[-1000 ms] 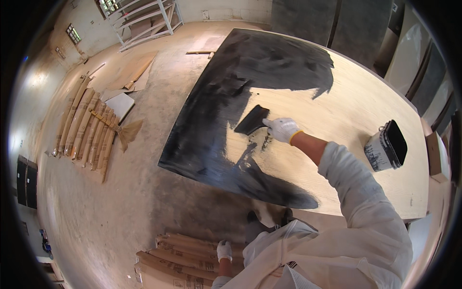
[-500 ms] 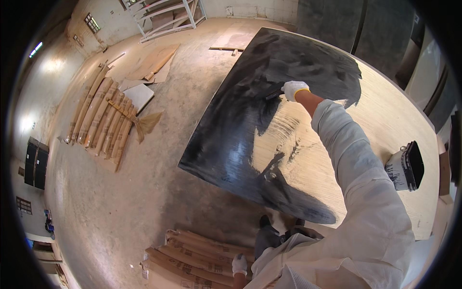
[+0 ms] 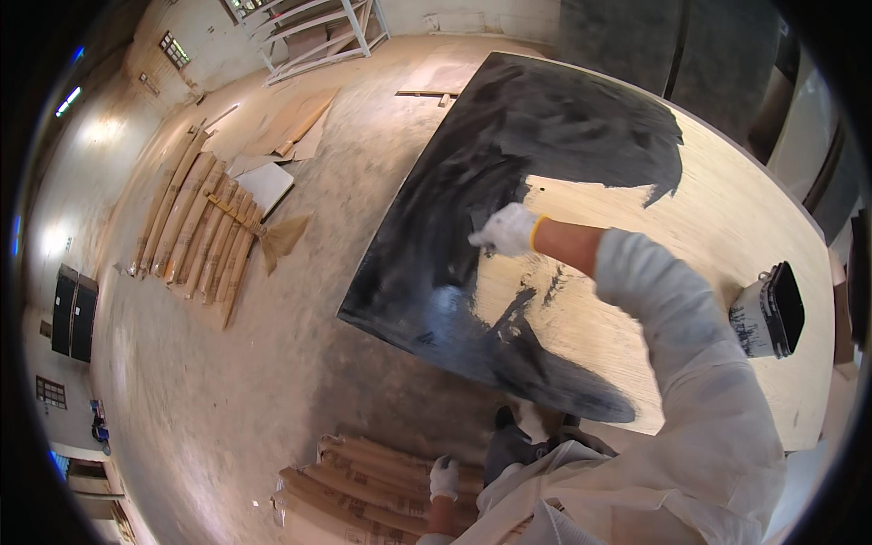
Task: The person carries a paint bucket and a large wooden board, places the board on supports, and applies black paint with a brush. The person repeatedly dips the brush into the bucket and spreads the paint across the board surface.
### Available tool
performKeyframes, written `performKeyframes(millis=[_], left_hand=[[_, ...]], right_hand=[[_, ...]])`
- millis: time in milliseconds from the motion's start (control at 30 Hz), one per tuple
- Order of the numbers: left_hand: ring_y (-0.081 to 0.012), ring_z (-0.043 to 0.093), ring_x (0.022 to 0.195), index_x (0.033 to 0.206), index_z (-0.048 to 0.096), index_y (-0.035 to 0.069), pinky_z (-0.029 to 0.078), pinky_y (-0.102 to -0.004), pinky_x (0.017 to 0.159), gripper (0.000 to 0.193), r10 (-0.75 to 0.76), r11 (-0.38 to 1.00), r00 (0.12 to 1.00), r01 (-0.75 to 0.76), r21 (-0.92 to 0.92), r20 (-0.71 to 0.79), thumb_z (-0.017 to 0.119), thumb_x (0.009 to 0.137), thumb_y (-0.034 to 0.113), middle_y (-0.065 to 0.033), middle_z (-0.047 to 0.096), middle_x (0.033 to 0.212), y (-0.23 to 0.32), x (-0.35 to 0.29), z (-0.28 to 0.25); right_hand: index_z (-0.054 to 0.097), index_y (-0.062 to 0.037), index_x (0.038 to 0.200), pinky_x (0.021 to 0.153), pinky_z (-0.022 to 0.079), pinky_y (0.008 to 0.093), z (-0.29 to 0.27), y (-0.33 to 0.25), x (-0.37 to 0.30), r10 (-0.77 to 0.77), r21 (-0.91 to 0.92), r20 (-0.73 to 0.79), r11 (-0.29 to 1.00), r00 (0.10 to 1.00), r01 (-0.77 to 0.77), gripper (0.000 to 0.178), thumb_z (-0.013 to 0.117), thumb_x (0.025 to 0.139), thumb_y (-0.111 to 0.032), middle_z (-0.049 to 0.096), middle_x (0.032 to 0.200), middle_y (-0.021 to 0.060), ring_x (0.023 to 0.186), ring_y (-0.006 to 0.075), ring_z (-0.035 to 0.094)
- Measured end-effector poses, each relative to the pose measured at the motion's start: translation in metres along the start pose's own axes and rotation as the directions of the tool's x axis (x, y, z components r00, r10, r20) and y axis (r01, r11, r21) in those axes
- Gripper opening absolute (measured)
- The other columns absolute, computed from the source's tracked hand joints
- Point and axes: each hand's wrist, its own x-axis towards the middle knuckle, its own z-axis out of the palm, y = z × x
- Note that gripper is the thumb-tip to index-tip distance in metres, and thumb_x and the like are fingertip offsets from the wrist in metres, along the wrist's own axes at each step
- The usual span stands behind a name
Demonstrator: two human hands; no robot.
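My right hand (image 3: 510, 229), in a white glove with a yellow cuff, is closed around a dark flat spreading tool. The tool barely stands out against the black coating, so I cannot tell whether it is a brush or a scraper. It rests at the border between the wet black coating (image 3: 427, 195) and the bare pale wood of a large board (image 3: 727, 218). My left hand (image 3: 443, 478), also gloved in white, hangs low beside the board, its fingers loosely bent and holding nothing. Beneath it lie brown wrapped bundles (image 3: 363, 486).
A paint-smeared white bucket (image 3: 752, 318) with a black rim stands on the board's right part. Across the floor at left lie long wrapped bundles (image 3: 186, 222) and a cardboard sheet (image 3: 289, 118). A white metal rack (image 3: 318, 36) stands far back. Dark panels (image 3: 627, 45) lean behind the board.
My right hand has swept toward me and to the left with the tool, over the edge of the coating. Black now covers more of the wood there. My left hand has shifted slightly.
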Motion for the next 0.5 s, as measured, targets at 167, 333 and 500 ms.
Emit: performKeyframes(millis=[167,333,500], left_hand=[[-0.0318,0.069,0.124,0.132,0.069,0.003,0.052,-0.0404,0.105,0.042,-0.062,0.998,0.998,0.062,0.014,0.027,0.066,0.098,0.027,-0.0177,0.074,0.129,0.016,-0.036,-0.005],[-0.0336,0.065,0.128,0.136,0.069,0.005,0.05,-0.0399,0.106,0.043,-0.078,0.993,0.995,0.073,0.091,0.06,0.061,0.101,0.03,-0.0158,0.073,0.133,-0.024,-0.031,-0.002],[-0.0316,0.068,0.124,0.132,0.069,0.002,0.051,-0.0395,0.104,0.039,-0.1,0.992,0.995,0.098,0.074,0.03,0.063,0.101,0.026,-0.0159,0.073,0.132,0.004,-0.027,-0.005]], right_hand=[[0.065,-0.0391,0.144,0.101,0.056,0.0415,-0.018,0.064,-0.077,0.081,-0.164,0.198,0.985,0.977,-0.049,0.058,0.061,0.092,-0.016,0.071,0.138,0.0088,0.119,0.0309,0.071],[0.065,-0.0258,0.146,0.1,0.057,0.043,-0.019,0.152,-0.078,0.543,-0.106,0.059,0.838,0.837,-0.536,0.048,0.056,0.1,-0.016,0.072,0.135,0.0085,0.124,0.0316,0.069],[0.056,-0.0365,0.153,0.105,0.053,0.0444,-0.003,0.026,-0.023,0.151,-0.05,0.117,0.988,0.982,-0.146,0.056,0.063,0.097,-0.031,0.07,0.137,0.0139,0.126,0.0365,0.066]])
